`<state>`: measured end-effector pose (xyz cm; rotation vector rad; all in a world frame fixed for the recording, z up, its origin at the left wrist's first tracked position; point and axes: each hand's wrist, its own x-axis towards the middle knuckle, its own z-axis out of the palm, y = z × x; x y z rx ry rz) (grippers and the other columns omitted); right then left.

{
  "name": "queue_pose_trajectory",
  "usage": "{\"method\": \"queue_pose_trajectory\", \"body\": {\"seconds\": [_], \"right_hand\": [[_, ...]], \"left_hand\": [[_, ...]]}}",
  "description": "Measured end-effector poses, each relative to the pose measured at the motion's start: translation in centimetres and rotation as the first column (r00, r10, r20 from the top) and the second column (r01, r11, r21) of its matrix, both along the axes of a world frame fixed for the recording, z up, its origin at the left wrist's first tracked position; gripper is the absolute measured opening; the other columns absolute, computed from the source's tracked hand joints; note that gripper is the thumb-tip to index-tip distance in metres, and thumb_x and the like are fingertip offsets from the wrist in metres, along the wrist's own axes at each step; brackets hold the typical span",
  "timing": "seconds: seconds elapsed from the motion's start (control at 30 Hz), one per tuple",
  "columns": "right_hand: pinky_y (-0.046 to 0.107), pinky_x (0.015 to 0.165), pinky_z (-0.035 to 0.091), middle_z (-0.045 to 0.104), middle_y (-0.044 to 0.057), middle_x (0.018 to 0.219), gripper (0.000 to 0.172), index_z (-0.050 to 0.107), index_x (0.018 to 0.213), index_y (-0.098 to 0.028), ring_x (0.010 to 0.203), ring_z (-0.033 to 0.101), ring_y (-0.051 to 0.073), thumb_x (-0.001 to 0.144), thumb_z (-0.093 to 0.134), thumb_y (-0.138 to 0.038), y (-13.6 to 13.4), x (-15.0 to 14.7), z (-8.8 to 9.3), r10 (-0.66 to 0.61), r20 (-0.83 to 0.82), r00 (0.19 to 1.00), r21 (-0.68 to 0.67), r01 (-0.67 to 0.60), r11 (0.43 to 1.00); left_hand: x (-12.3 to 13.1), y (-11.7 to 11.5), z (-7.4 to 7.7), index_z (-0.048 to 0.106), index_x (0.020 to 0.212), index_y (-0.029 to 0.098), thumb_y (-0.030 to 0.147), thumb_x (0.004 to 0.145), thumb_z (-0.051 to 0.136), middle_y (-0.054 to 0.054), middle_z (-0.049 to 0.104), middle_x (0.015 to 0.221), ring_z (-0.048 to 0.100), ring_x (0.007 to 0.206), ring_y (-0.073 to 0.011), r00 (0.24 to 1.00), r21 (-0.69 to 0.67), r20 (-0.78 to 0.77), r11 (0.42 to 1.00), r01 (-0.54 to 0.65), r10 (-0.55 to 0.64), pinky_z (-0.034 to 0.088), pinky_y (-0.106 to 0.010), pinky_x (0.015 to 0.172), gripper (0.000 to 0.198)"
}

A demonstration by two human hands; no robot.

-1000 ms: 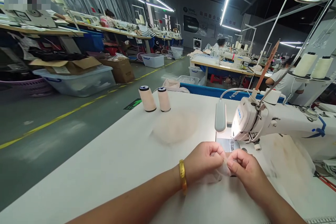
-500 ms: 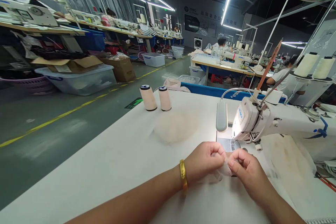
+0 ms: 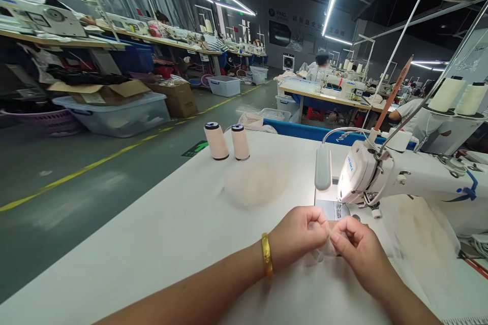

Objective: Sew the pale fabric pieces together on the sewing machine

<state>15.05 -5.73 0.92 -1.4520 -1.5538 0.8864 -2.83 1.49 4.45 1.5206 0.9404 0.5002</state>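
A small piece of thin, whitish sheer fabric (image 3: 319,253) is pinched between my two hands, just in front of the sewing machine (image 3: 358,177). My left hand (image 3: 299,236), below a gold bangle (image 3: 267,255), grips its left side with curled fingers. Thumb and forefinger of my right hand (image 3: 360,249) close on the right side, close to the left fingertips. The needle and presser foot (image 3: 338,208) stand right behind the hands, lit by the machine's lamp. Part of the fabric is hidden by my fingers.
Two pale pink thread cones (image 3: 216,142) stand at the table's far left edge. A sheer beige piece (image 3: 255,183) lies on the white tabletop (image 3: 171,244), another (image 3: 425,238) by the machine's arm. Red-handled scissors (image 3: 473,263) lie at right. Other people sit at machines beyond.
Both hands stay almost in place, still pinching the fabric. The fabric's lower edge hangs slightly differently below the left fingers. The view has shifted very slightly.
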Motion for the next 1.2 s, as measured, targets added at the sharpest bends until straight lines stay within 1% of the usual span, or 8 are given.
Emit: {"method": "queue_pose_trajectory", "body": {"seconds": [0.23,0.4,0.57,0.63,0.87,1.03,1.1,1.2], "right_hand": [[0.030,0.070,0.047,0.057,-0.001,0.072,0.030,0.059,0.078,-0.022,0.072,0.054,0.018,0.096,0.058,-0.046,0.18,0.14,-0.04,0.024,-0.066,0.998,-0.037,-0.027,0.999],[0.030,0.070,0.047,0.057,-0.001,0.072,0.030,0.059,0.079,-0.022,0.072,0.055,0.019,0.096,0.058,-0.046,0.23,0.18,-0.24,0.021,-0.052,0.998,-0.032,-0.023,0.999],[0.029,0.069,0.044,0.057,-0.001,0.072,0.030,0.059,0.077,-0.022,0.072,0.053,0.018,0.096,0.058,-0.044,0.01,0.07,-0.23,-0.002,0.009,1.000,-0.004,0.002,1.000],[0.029,0.070,0.045,0.057,-0.001,0.073,0.029,0.059,0.077,-0.022,0.072,0.054,0.018,0.096,0.058,-0.044,-0.04,0.08,-0.17,0.001,0.001,1.000,-0.009,-0.001,1.000],[0.030,0.070,0.048,0.056,-0.001,0.073,0.030,0.060,0.079,-0.022,0.072,0.053,0.018,0.096,0.059,-0.046,0.08,0.21,0.11,0.039,-0.086,0.996,-0.048,-0.043,0.998],[0.029,0.069,0.048,0.056,-0.001,0.072,0.030,0.060,0.079,-0.021,0.070,0.053,0.017,0.096,0.059,-0.045,0.05,0.12,0.12,0.035,-0.096,0.995,-0.045,-0.040,0.998],[0.029,0.068,0.047,0.056,-0.001,0.071,0.030,0.060,0.079,-0.021,0.069,0.052,0.017,0.096,0.059,-0.045,-0.02,0.05,0.18,0.027,-0.073,0.997,-0.030,-0.029,0.999],[0.029,0.068,0.044,0.056,-0.001,0.071,0.030,0.059,0.078,-0.021,0.070,0.052,0.017,0.097,0.058,-0.045,-0.10,-0.06,0.23,0.012,-0.028,1.000,-0.007,-0.012,1.000]], "left_hand": [[-0.08,0.26,-0.60,0.060,0.069,0.018,0.041,0.055,0.055,0.004,0.048,0.060,0.040,0.061,-0.0138,1.000,-0.029,0.023,0.999,0.020,-0.019,0.030,-0.027,0.058,0.027],[-0.11,0.12,-0.22,0.057,0.068,0.019,0.043,0.057,0.056,0.004,0.048,0.061,0.040,0.062,-0.0138,0.998,-0.076,0.068,0.997,0.022,-0.016,0.031,-0.026,0.058,0.026],[-0.01,-0.14,0.03,0.057,0.067,0.019,0.042,0.057,0.058,0.004,0.049,0.063,0.042,0.065,-0.0146,1.000,0.013,0.020,1.000,-0.004,0.004,0.032,-0.026,0.060,0.025],[-0.01,-0.12,-0.07,0.057,0.066,0.019,0.041,0.057,0.057,0.004,0.048,0.062,0.041,0.064,-0.0143,1.000,0.019,0.014,1.000,-0.008,0.007,0.032,-0.026,0.059,0.024],[-0.14,0.15,-0.22,0.059,0.069,0.019,0.043,0.056,0.057,0.005,0.048,0.059,0.039,0.059,-0.0128,0.998,-0.078,0.056,0.997,0.030,-0.025,0.029,-0.026,0.056,0.027],[-0.06,0.19,-0.13,0.059,0.068,0.019,0.042,0.055,0.053,0.004,0.048,0.059,0.040,0.060,-0.0133,0.995,-0.120,0.098,0.993,0.007,0.005,0.031,-0.026,0.057,0.027],[-0.06,0.10,0.01,0.058,0.069,0.019,0.043,0.057,0.055,0.004,0.049,0.062,0.041,0.062,-0.0138,0.997,-0.097,0.083,0.995,0.006,0.002,0.031,-0.026,0.058,0.027],[-0.08,-0.07,0.15,0.057,0.068,0.019,0.042,0.058,0.060,0.005,0.047,0.062,0.040,0.063,-0.0139,0.999,-0.026,0.046,1.000,0.003,-0.002,0.030,-0.026,0.058,0.025]]}}
